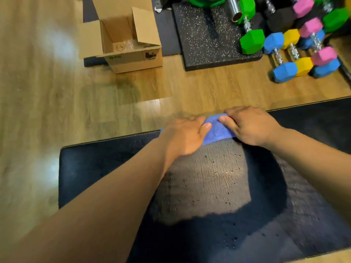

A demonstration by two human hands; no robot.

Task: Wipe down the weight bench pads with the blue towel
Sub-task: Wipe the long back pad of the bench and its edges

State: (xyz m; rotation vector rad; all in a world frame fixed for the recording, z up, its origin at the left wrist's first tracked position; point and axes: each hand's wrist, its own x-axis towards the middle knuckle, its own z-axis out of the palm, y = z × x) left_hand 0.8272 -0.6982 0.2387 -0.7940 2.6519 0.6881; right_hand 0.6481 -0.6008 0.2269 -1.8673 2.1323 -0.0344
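A black bench pad [95,168] fills the lower part of the view, with a bright worn-looking patch in its middle. The blue towel [218,130] lies at the pad's far edge. My left hand [182,135] presses flat on the towel's left part, its fingers reaching over the edge. My right hand [248,124] presses on the towel's right part, thumb toward the left hand. Most of the towel is hidden under the two hands.
An open cardboard box [123,44] stands on the wooden floor [47,92] beyond the pad. A speckled black rubber mat [209,38] lies at the back. Several coloured dumbbells [288,52] and a steel bar [234,10] are at the back right.
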